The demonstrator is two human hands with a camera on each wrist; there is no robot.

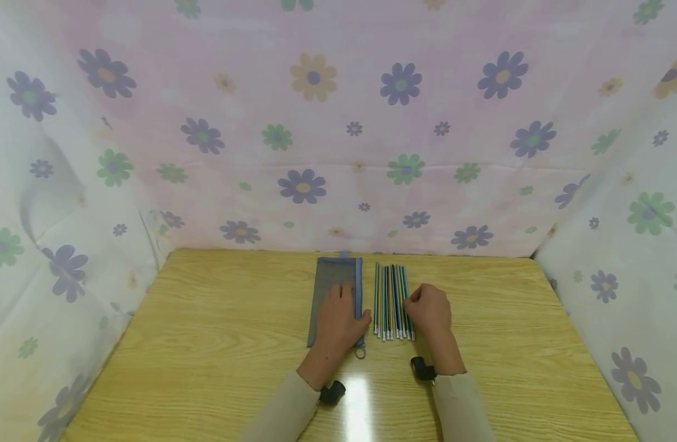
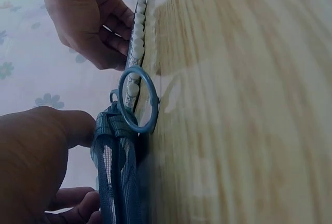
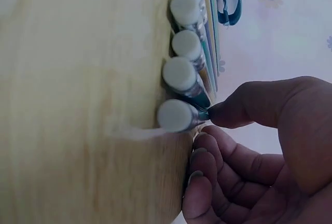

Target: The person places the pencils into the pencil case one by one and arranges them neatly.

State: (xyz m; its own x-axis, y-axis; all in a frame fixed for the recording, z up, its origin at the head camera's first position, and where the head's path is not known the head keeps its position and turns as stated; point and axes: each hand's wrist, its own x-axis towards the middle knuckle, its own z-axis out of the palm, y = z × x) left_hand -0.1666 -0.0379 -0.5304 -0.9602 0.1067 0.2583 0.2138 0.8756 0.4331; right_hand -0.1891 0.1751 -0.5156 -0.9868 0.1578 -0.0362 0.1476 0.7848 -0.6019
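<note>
A blue-grey mesh zip pouch (image 1: 328, 274) lies flat on the table, its zip strip along the right side and a pull ring (image 2: 154, 101) at the near corner. My left hand (image 1: 338, 319) rests on this pouch, fingers pointing away and thumb out past the zip. Right of it, several striped pencils (image 1: 393, 301) lie side by side, white erasers toward me. My right hand (image 1: 431, 310) pinches the rightmost pencil (image 3: 175, 115) near its eraser end, between thumb and forefinger. The other fingers curl close over the tabletop.
The wood-grain table (image 1: 222, 319) runs back to a flowered cloth (image 1: 338, 202), which also hangs at both sides. Black wrist cameras (image 1: 332, 393) sit at both cuffs.
</note>
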